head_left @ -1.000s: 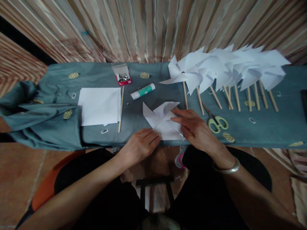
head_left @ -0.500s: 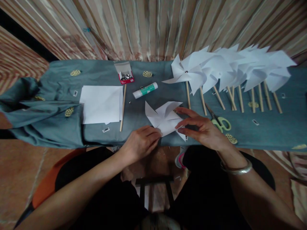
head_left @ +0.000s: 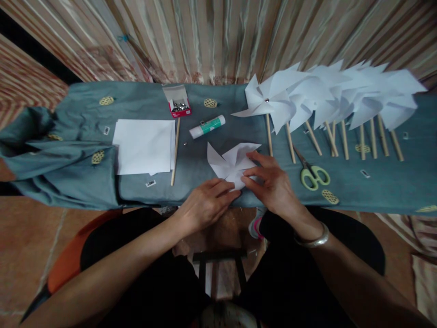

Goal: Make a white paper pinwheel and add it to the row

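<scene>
A white paper pinwheel [head_left: 228, 163] without a stick lies near the front edge of the cloth-covered table, its upper blades curled and pointed. My left hand [head_left: 210, 202] grips its lower edge between thumb and fingers. On the right side, my right hand [head_left: 269, 182] presses thumb and index finger at a blade near the middle, hiding part of it. Just beyond lies a glue stick [head_left: 207, 126] with a white and green label. A tiny metal piece [head_left: 185, 144] rests left of the pinwheel.
Left are stacked white paper sheets [head_left: 143, 146] with a wooden stick [head_left: 175, 152] alongside. Behind stands an open red box [head_left: 180, 108] of shiny metal pieces. Several finished pinwheels [head_left: 273, 93] on sticks overlap at right, near green-handled scissors [head_left: 314, 176]. A striped curtain [head_left: 211, 41] hangs behind.
My right hand has moved left across the pinwheel, bringing the right-hand blade inward. My left hand has shifted slightly right along the lower edge.
</scene>
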`<state>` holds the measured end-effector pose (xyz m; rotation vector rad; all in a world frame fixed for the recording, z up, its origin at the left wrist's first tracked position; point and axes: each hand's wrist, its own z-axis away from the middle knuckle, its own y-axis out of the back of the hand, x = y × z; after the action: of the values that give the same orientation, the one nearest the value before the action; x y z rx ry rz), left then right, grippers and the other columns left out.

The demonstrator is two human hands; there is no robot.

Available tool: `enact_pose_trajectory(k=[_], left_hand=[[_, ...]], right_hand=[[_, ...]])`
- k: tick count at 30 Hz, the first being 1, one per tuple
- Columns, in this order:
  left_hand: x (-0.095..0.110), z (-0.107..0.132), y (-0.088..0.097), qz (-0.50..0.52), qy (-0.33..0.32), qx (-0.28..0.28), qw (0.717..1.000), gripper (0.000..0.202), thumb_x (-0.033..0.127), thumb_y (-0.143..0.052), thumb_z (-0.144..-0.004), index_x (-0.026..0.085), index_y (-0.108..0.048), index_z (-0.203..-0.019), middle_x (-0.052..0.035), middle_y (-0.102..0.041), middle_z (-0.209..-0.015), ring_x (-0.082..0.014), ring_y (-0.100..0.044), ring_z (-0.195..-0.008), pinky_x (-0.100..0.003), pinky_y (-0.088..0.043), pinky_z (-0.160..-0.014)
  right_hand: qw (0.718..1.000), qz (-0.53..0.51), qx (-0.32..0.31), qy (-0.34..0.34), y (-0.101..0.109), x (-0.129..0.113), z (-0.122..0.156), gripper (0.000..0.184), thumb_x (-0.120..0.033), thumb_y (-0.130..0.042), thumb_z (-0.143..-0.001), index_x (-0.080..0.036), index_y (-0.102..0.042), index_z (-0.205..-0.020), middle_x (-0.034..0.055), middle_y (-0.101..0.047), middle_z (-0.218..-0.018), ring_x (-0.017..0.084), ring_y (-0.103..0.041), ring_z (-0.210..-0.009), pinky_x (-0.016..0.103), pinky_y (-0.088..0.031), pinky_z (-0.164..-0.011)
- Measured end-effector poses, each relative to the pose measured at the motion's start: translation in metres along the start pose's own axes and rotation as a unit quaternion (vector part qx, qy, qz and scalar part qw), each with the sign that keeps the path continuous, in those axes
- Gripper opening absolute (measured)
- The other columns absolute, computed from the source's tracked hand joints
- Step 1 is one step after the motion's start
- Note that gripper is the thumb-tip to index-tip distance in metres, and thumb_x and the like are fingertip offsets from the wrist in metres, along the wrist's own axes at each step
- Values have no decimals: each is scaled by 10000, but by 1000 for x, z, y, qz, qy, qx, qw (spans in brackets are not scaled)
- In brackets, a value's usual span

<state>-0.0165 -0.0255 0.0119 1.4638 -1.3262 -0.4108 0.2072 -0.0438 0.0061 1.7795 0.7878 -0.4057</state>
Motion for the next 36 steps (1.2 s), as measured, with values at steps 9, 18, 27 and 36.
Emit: enact_pose_trajectory(k=[9,18,27,36], left_hand=[[-1,-2,-4,63,41,17,997,260,167,-532,-974,104,-682,-1176,-125,-717,-1056,-211,-660,-970,-358,-608,-837],[-1,-2,-3,69,50,9,996,261,184,-521,-983,130,-691,-1173,-114,-717,-1050,-209,-660,-973,-358,-606,-832],[1,-3,-1,68,49,1,996,253,177,-536,-973,120,-698,-1160,-117,-719,-1056,-215,-655,-980,-373,-604,-851],[-1,-3,-1,74,55,-7,996,259,189,-531,-980,132,-700,-1167,-112,-723,-1065,-214,-662,-974,-383,-611,-841]], right_hand=[[998,49,30,3,-7,1,6,79,-296,-667,-896,-242,-720,-876,92,-671,-1309,307,-613,-1200,532,-522,-1021],[997,65,34,25,-8,-2,5,147,-293,-617,-934,-229,-712,-843,106,-664,-1317,301,-601,-1208,520,-504,-1030],[994,93,25,57,-6,-6,5,119,-236,-619,-930,-207,-710,-859,139,-649,-1331,312,-589,-1203,529,-505,-1031],[995,84,24,40,-9,-5,6,130,-258,-606,-933,-234,-711,-860,99,-632,-1346,306,-573,-1228,524,-477,-1059]])
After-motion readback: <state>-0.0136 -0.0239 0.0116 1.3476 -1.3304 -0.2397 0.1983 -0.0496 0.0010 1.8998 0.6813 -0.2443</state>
